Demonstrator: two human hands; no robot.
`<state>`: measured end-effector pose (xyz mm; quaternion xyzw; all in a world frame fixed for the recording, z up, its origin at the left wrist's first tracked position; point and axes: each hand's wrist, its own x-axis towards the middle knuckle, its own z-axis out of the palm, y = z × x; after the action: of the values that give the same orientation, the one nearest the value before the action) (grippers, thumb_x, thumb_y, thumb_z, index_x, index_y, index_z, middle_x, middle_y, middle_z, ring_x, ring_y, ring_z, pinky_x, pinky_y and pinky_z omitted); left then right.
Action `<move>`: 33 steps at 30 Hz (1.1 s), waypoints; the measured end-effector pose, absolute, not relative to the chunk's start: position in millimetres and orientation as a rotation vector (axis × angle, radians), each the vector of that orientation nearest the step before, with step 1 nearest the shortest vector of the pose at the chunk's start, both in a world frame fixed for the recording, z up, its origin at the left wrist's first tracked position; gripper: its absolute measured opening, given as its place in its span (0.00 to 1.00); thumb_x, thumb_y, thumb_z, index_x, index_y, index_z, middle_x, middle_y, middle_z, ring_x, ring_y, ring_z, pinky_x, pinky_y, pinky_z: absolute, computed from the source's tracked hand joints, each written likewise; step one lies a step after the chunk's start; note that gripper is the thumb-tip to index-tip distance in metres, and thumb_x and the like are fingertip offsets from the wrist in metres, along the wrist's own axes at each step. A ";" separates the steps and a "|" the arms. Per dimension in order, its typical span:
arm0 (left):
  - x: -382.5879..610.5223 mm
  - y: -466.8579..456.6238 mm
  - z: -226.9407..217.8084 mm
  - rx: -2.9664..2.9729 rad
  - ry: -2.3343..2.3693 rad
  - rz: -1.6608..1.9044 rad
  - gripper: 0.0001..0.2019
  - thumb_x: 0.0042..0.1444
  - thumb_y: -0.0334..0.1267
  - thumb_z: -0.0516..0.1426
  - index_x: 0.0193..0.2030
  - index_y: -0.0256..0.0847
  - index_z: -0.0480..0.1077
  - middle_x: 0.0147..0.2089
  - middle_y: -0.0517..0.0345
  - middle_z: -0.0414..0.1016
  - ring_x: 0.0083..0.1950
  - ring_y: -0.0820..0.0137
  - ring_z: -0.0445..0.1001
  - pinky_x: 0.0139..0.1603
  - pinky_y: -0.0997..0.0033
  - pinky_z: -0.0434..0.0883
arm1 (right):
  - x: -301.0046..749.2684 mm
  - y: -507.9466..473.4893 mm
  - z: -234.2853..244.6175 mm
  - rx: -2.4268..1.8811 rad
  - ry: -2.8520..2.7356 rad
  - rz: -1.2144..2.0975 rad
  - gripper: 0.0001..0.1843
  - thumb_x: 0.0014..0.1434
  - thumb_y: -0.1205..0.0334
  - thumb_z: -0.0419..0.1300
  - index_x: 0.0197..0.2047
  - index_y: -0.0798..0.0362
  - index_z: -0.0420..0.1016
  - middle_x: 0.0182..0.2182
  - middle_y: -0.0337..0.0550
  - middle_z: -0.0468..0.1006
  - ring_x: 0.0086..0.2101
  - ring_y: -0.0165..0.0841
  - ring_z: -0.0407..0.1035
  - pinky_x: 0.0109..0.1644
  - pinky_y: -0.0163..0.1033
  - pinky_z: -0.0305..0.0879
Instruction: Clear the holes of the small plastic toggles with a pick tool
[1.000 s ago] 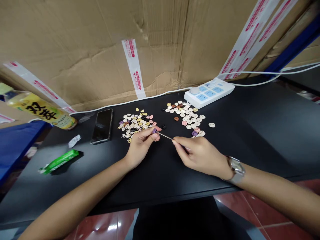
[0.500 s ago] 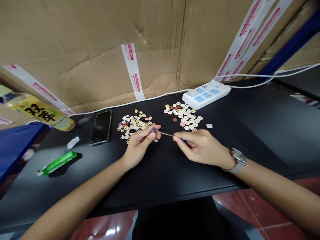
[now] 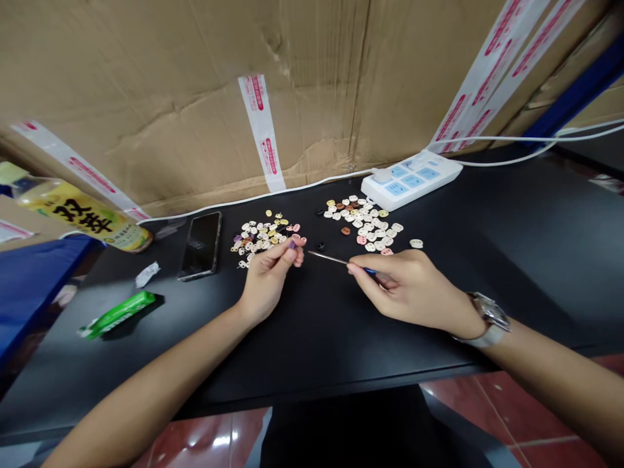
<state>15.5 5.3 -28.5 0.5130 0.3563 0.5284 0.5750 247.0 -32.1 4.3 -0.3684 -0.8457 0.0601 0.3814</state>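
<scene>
Cardboard walls back a black desk (image 3: 487, 260) strewn with two heaps of small beads.
Both heaps, left heap (image 3: 263, 237) and right heap (image 3: 363, 224), lie just beyond the hands. The right hand (image 3: 414, 289) pinches a thin needle (image 3: 329, 258), tip aimed left; the left hand (image 3: 268, 276) pinches a purple bead (image 3: 292, 245) between fingertips, just short of that tip.

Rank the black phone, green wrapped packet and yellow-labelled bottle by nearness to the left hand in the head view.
1. Black phone, just left of the left hand.
2. Green wrapped packet, farther left, nearer the table edge.
3. Yellow-labelled bottle, far left, at the back.
</scene>
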 end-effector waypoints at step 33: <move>18.0 1.2 -31.2 1.257 0.787 1.014 0.12 0.60 0.44 0.62 0.41 0.38 0.79 0.28 0.60 0.67 0.33 0.72 0.63 0.39 0.68 0.61 | 241.3 -40.0 -5.5 -0.883 -2.429 -0.522 0.11 0.64 0.73 0.54 0.40 0.63 0.78 0.16 0.37 0.70 0.15 0.30 0.63 0.21 0.40 0.51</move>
<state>18.0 1.2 -31.2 0.5472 0.3427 0.4415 0.6230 241.3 -40.0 -5.5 -0.3242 -0.8921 -0.1917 0.2496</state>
